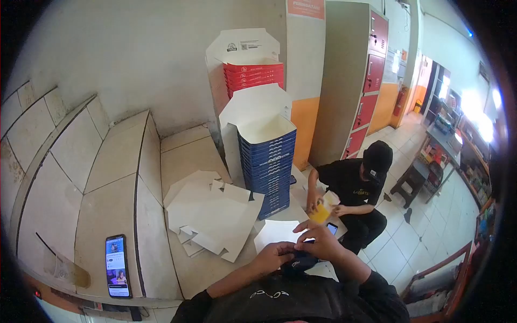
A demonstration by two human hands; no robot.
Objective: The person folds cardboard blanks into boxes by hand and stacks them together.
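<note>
In front of my chest, my left hand (276, 255) and my right hand (321, 243) meet with fingers bent and pinched on a part-folded cardboard box (273, 232). Its inside is white, and dark blue printing shows below my fingers. Exactly which flap each hand grips is partly hidden. Just ahead stands a tall stack of folded blue boxes (267, 172), with a white-lidded top box open upward. Flat white cardboard blanks (212, 215) lie in a loose pile left of the stack.
Red boxes (253, 75) are stacked behind the blue ones. A phone (118, 266) and a plastic cup (70, 273) rest on the tiled ledge at left. A co-worker in black (358, 188) sits at right, handling a yellow item (321, 211). Lockers (371, 81) stand behind.
</note>
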